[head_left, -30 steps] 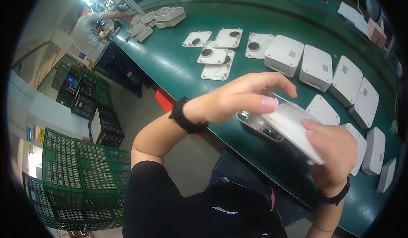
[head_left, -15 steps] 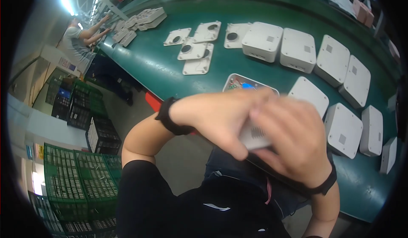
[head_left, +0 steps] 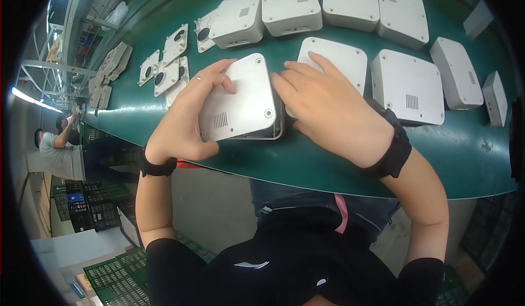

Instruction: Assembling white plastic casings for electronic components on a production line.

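Observation:
My left hand (head_left: 180, 117) grips a white cover (head_left: 243, 101) with rounded corners, a small slotted patch and corner holes. Its thumb is on the near edge, and its fingers reach over the top. The cover lies over a white box (head_left: 280, 124) but sits askew, with a dark gap along its near right edge. What is inside the box is hidden. My right hand (head_left: 342, 112) is stretched out just right of the cover, its fingers partly over another white box (head_left: 347, 57); I see nothing held in it.
Several closed white boxes (head_left: 292, 5) stand across the back and right of the green table (head_left: 306, 169). Loose white panels with round black parts (head_left: 175, 43) lie at the left. Green crates (head_left: 123, 273) stand on the floor at lower left, and a person (head_left: 63, 147) works farther off.
The cover has gone from between my hands onto the box, whose wires showed before. My right hand has come off the cover and opened out. The whole view has shifted.

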{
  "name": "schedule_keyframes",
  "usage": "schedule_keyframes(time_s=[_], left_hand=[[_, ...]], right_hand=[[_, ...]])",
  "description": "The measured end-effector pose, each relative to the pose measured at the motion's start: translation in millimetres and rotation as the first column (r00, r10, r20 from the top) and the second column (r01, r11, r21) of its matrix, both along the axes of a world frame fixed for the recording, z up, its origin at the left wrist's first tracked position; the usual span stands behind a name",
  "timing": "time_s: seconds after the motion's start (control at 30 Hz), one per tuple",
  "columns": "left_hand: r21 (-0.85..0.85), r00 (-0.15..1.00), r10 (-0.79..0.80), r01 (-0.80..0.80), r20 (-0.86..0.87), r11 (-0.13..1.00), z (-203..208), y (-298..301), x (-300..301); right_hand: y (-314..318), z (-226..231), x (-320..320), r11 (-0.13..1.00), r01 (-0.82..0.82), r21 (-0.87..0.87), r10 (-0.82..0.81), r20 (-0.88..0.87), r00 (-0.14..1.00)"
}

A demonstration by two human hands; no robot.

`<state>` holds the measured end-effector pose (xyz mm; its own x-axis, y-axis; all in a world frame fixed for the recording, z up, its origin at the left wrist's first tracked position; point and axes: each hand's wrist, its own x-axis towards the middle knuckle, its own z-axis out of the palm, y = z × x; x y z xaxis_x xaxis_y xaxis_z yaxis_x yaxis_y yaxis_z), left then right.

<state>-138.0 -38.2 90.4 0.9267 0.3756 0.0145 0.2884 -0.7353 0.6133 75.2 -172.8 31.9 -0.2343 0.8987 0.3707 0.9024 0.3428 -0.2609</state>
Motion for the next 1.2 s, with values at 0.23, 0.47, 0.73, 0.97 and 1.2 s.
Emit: schedule_keyframes(time_s=[0.23, 0.47, 0.73, 0.97, 1.2], left_hand=[[0.005, 0.994, -0.075, 0.076, -0.075, 0.997, -2.1, -2.1, 2.2], [0.044, 0.977, -0.144, 0.153, -0.156, 0.987, -9.5, 4.5, 6.6], [0.078, 0.977, -0.006, 0.023, -0.214, 0.997, -14.5, 0.0, 9.5], [0.155, 0.979, -0.013, 0.045, -0.201, 0.987, -15.3, -3.8, 8.7], [0.243, 0.977, -0.04, 0.091, -0.208, 0.966, -13.7, -4.2, 8.9]], right_hand=[[-11.1, 3.4, 16.2, 0.999, 0.046, -0.021, -0.045, 0.062, 0.997], [-15.6, -2.3, 19.1, 0.998, 0.037, -0.06, -0.04, -0.047, 0.998], [-10.6, -11.4, 8.5, 0.968, -0.011, 0.249, 0.062, -0.2, 0.978], [-22.5, -4.6, 7.3, 0.982, -0.01, 0.19, 0.051, -0.214, 0.975], [-20.6, -14.2, 4.3, 0.995, -0.037, 0.09, 0.059, -0.259, 0.964]])
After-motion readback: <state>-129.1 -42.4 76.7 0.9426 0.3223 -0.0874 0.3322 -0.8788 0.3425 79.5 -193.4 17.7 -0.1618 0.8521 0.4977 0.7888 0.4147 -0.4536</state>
